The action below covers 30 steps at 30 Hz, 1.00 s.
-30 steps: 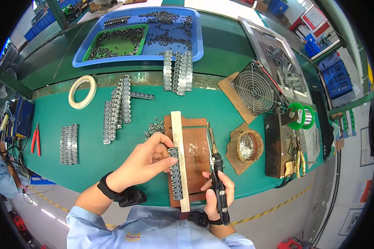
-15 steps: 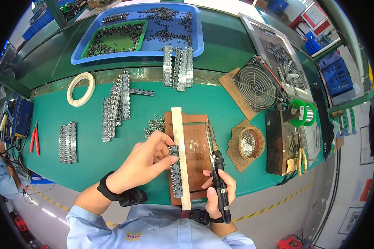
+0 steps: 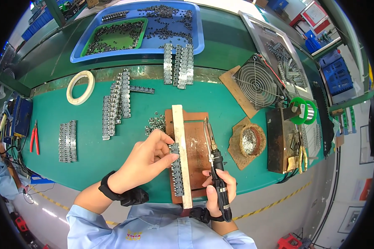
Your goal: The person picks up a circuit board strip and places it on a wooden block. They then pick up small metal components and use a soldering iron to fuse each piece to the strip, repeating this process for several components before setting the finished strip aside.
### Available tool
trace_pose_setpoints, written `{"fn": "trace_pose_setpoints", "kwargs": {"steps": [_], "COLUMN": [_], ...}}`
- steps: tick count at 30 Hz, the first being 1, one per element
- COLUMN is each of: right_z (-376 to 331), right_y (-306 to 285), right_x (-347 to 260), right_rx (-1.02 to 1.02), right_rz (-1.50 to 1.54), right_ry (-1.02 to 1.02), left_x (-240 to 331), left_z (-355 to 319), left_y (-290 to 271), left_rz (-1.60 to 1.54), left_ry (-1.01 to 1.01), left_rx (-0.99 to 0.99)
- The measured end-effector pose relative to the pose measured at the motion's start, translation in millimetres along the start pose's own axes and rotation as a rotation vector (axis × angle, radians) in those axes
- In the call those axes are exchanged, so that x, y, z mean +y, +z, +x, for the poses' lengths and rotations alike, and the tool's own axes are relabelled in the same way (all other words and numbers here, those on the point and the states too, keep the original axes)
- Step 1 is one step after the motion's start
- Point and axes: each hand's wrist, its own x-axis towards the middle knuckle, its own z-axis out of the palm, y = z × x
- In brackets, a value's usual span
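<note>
The left hand [image 3: 147, 159] pinches a component strip [image 3: 178, 178] beside a pale bar [image 3: 181, 157] near the front edge of the surface [image 3: 95, 155], apparently positioning it, while the right hand [image 3: 221, 187] holds a soldering iron [image 3: 217, 161]; the next move likely calls for steadiness.

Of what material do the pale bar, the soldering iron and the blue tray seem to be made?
Pale bar: probably bare wood; dull, tan, with darker marks.
Soldering iron: metal front, greyish and narrow; black handle, perhaps plastic, slightly shiny.
Blue tray: likely moulded plastic; smooth, evenly coloured, rounded rim.
</note>
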Motion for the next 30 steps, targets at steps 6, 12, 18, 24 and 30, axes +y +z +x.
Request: {"fn": "trace_pose_setpoints", "kwargs": {"steps": [6,12,18,24,30], "right_z": [0.8,1.8,15.9,22.6,23.5], "right_y": [0.2,2.6,11.6,28.5,26.5], "right_x": [1.3,-0.6,-17.3,-28.3,-17.5], "right_rx": [-0.019,0.016,-0.061,-0.073,-0.119], "right_rz": [-0.05,-0.206,-0.433,-0.457,-0.468], "right_ry": [-0.067,-0.132,-0.238,-0.104,-0.091], "left_x": [-3.1,-3.9,0.0,6.3,1.5], "left_z": [0.0,0.1,1.1,2.1,9.7], "left_y": [1.6,2.7,2.8,2.7,1.8], "left_rz": [0.034,0.091,0.095,0.203,0.207], "left_ry": [0.028,0.067,0.075,0.113,0.082], "left_rx": [0.015,0.04,0.034,0.066,0.091]}}
